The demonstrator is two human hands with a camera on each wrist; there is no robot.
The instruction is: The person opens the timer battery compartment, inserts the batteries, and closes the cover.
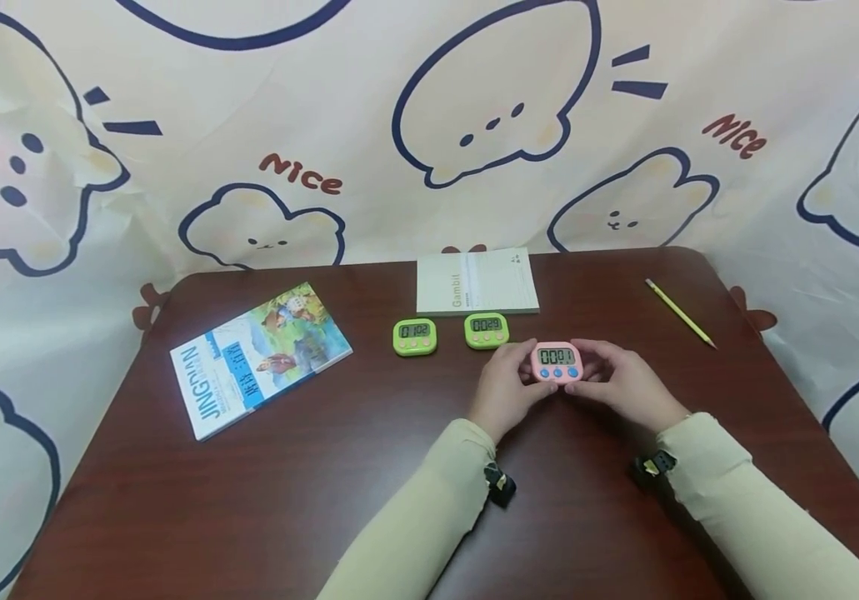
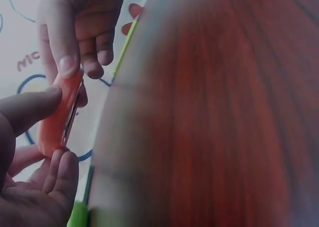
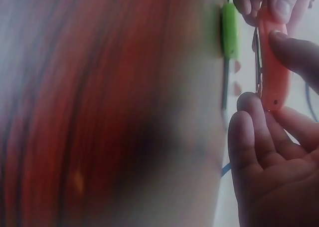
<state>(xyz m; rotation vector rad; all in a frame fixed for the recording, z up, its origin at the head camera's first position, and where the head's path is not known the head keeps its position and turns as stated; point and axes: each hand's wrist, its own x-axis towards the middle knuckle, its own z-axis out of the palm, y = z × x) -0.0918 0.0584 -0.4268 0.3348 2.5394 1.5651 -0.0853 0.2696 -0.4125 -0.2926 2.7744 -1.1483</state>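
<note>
A pink digital timer (image 1: 557,363) with blue buttons is held between both hands, its screen facing the head camera. My left hand (image 1: 505,386) grips its left side, thumb at the lower edge. On the other side my right hand (image 1: 626,385) grips it the same way. Both wrist views show the timer edge-on, as an orange-pink body (image 2: 60,114) with thumbs on one edge and fingers around it. Just left of the hands, a green timer (image 1: 486,332) reads about 00:29. Farther left lies a second green timer (image 1: 415,337), reading about 01:02.
A pale notebook (image 1: 477,283) marked Gambit lies at the table's back edge, behind the green timers. A colourful book (image 1: 260,360) lies at the left of the brown table (image 1: 264,508). At the back right is a yellow-green pencil (image 1: 680,313). A printed cloth (image 1: 369,125) hangs behind.
</note>
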